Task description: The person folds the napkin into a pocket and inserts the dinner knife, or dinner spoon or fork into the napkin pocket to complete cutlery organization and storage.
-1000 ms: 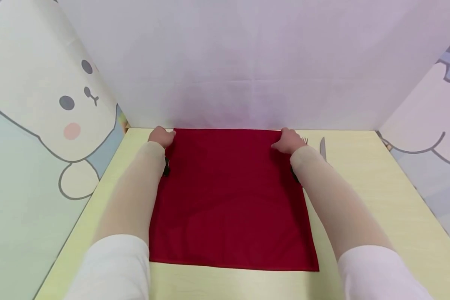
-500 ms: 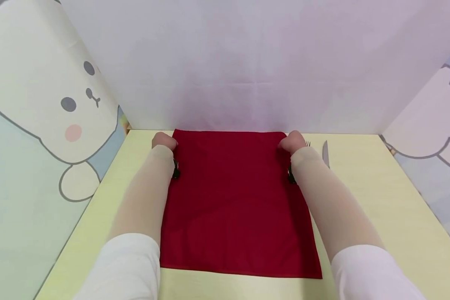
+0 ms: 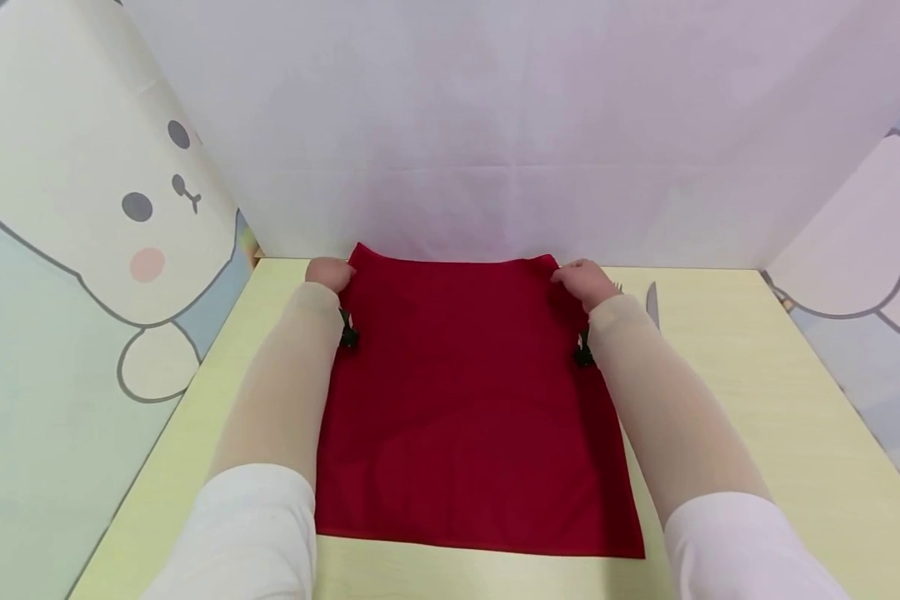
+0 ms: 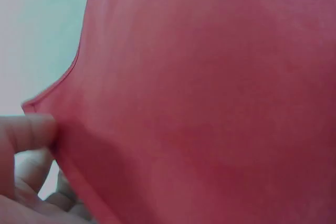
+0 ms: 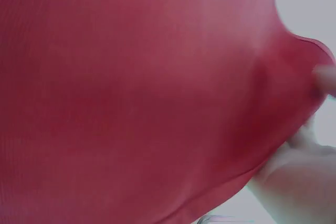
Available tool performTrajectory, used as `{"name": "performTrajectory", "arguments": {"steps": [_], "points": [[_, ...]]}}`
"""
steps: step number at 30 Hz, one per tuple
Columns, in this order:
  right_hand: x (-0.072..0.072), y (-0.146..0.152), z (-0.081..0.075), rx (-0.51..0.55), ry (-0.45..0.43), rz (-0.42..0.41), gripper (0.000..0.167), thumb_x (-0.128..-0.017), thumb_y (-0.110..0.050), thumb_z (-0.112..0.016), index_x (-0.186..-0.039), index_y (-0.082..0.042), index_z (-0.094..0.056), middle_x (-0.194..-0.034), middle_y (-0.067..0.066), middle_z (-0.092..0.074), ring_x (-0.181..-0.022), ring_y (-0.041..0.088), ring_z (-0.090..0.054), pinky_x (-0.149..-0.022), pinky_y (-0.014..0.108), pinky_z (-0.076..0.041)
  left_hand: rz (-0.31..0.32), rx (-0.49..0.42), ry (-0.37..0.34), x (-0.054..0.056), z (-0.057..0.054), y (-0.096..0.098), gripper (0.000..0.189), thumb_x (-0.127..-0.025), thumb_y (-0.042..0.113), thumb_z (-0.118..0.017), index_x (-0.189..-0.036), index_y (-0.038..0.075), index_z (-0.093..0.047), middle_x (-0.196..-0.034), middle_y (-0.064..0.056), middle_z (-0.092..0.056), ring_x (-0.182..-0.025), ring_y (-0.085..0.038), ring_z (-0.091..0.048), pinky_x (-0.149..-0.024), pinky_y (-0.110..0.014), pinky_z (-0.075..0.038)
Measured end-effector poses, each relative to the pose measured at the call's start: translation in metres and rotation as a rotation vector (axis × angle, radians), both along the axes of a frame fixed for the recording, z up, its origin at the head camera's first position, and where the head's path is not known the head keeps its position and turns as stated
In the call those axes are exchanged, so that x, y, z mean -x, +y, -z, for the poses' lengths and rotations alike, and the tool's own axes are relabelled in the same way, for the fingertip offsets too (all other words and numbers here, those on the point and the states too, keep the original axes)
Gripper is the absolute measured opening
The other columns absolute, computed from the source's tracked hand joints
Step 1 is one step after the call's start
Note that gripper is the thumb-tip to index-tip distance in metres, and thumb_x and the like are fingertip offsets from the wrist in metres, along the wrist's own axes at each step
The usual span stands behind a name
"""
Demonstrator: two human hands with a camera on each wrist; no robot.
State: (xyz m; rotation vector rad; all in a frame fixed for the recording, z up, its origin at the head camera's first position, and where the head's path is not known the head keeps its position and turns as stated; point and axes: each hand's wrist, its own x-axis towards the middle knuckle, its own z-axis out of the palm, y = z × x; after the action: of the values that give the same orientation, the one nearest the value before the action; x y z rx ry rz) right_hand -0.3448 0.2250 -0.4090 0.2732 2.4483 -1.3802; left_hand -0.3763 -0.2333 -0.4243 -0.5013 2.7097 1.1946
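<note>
A red cloth napkin [image 3: 465,400] lies spread over the table, its two far corners raised off the surface. My left hand [image 3: 330,273] pinches the far left corner between thumb and fingers; in the left wrist view the thumb or finger [image 4: 31,129] presses on the cloth's edge with other fingers behind it. At the far right corner my right hand [image 3: 587,282] pinches the cloth as well. The right wrist view shows the cloth [image 5: 147,98] drawn toward that hand [image 5: 304,182], whose fingertips are partly out of frame and blurred.
Beyond my right hand lie a fork [image 3: 618,287], mostly hidden by the hand, and a table knife [image 3: 652,302]. A white wall [image 3: 457,133] stands right behind the table [image 3: 735,400], with printed panels [image 3: 82,250] on both sides.
The hands have taken hold of the far corners and lifted them slightly, so the far edge now sags between them. The near edge has shifted a little to the right in view.
</note>
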Motion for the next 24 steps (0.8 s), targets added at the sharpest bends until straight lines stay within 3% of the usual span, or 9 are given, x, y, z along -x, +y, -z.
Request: {"name": "performTrajectory", "arguments": {"steps": [2,4,8,12,16,19,21,24], "points": [[0.001,0.002,0.000,0.105,-0.002,0.025,0.058,-0.105,-0.026,-0.055,-0.154,0.000,-0.039,-0.158,0.020,-0.034,-0.144,0.036,-0.034,-0.118,0.049,-0.033,-0.006,-0.041,-0.005,-0.002,-0.004,0.003,0.035,-0.103,0.027,-0.051,-0.117,0.001,-0.070,-0.127,-0.015,-0.064,-0.110,-0.028,-0.055,-0.098,-0.039,-0.049],[0.001,0.004,0.001,0.203,-0.001,0.049,0.063,-0.106,-0.025,-0.057,-0.159,-0.001,-0.034,-0.162,0.019,-0.032,-0.147,0.035,-0.032,-0.120,0.046,-0.032,-0.006,-0.069,-0.005,-0.005,-0.008,0.006,0.041,-0.105,0.030,-0.052,-0.131,0.002,-0.067,-0.141,-0.015,-0.059,-0.122,-0.029,-0.053,-0.106,-0.041,-0.045],[0.001,0.007,0.000,0.287,0.026,0.085,0.055,-0.107,-0.022,-0.055,-0.157,-0.003,-0.040,-0.160,0.016,-0.038,-0.145,0.032,-0.034,-0.119,0.041,-0.033,0.008,-0.047,0.054,-0.009,-0.014,0.009,0.041,-0.103,0.021,-0.053,-0.137,0.001,-0.064,-0.142,-0.018,-0.058,-0.125,-0.032,-0.054,-0.102,-0.041,-0.049],[0.001,0.012,-0.001,0.321,0.041,0.083,0.050,-0.109,-0.022,-0.051,-0.153,0.001,-0.045,-0.149,0.012,-0.045,-0.138,0.026,-0.039,-0.118,0.037,-0.034,-0.023,-0.091,0.106,-0.010,-0.016,0.010,0.040,-0.100,0.013,-0.056,-0.138,0.003,-0.065,-0.138,-0.017,-0.061,-0.119,-0.032,-0.057,-0.094,-0.039,-0.052],[-0.002,0.018,-0.005,0.405,0.029,0.108,0.041,-0.110,-0.021,-0.049,-0.143,0.002,-0.049,-0.108,-0.001,-0.055,-0.096,0.012,-0.050,-0.099,0.025,-0.043,-0.050,-0.173,0.108,-0.008,-0.013,0.010,0.041,-0.104,0.022,-0.059,-0.142,0.006,-0.063,-0.141,-0.015,-0.061,-0.124,-0.031,-0.056,-0.102,-0.043,-0.050],[-0.006,0.022,-0.010,0.496,0.007,0.128,0.034,-0.109,-0.021,-0.050,-0.136,-0.001,-0.050,-0.094,-0.006,-0.051,-0.081,0.008,-0.044,-0.086,0.020,-0.043,-0.067,-0.216,0.118,-0.006,-0.012,0.008,0.045,-0.106,0.028,-0.059,-0.146,0.008,-0.059,-0.147,-0.013,-0.057,-0.132,-0.030,-0.052,-0.107,-0.044,-0.047],[-0.007,0.025,-0.013,0.556,-0.013,0.133,0.033,-0.109,-0.021,-0.051,-0.137,-0.003,-0.050,-0.103,-0.006,-0.053,-0.089,0.008,-0.049,-0.090,0.021,-0.045,-0.069,-0.233,0.126,-0.006,-0.014,0.006,0.046,-0.106,0.028,-0.058,-0.148,0.010,-0.057,-0.151,-0.012,-0.053,-0.134,-0.030,-0.050,-0.108,-0.045,-0.046],[-0.009,0.027,-0.020,0.644,-0.048,0.130,0.040,-0.110,-0.019,-0.048,-0.147,-0.003,-0.043,-0.130,-0.001,-0.047,-0.119,0.014,-0.047,-0.108,0.027,-0.041,-0.065,-0.243,0.131,-0.007,-0.019,0.003,0.045,-0.106,0.024,-0.058,-0.148,0.009,-0.058,-0.150,-0.014,-0.053,-0.131,-0.031,-0.052,-0.106,-0.047,-0.048]]}}
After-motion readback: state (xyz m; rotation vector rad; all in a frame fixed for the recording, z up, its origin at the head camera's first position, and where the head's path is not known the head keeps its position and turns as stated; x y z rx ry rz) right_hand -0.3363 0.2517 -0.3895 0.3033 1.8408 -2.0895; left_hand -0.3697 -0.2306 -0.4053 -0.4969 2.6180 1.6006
